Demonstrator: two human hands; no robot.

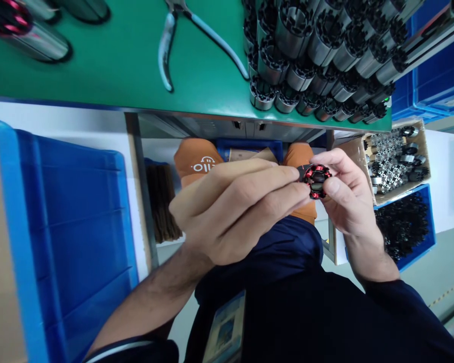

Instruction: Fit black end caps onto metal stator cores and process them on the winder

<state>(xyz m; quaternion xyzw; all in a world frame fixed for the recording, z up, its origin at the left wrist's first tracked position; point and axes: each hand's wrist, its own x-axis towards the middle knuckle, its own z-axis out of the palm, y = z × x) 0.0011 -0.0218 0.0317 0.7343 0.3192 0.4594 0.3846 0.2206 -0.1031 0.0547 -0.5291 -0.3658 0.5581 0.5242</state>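
Note:
A small round motor core with red windings and black end parts (317, 181) is held in front of my lap, its open end facing up toward the camera. My left hand (238, 206) reaches across from the left, its fingertips closed on the left side of the core. On the other side, my right hand (344, 191) pinches the core between thumb and fingers. Its inner side is dark, and the detail there is too small to make out.
Pliers (168, 48) and rows of metal cores (293, 30) are on the green table (117, 65). A large blue bin (83, 222) is at left. At right are a cardboard box of rings (395, 161) and a blue crate of black parts (403, 227).

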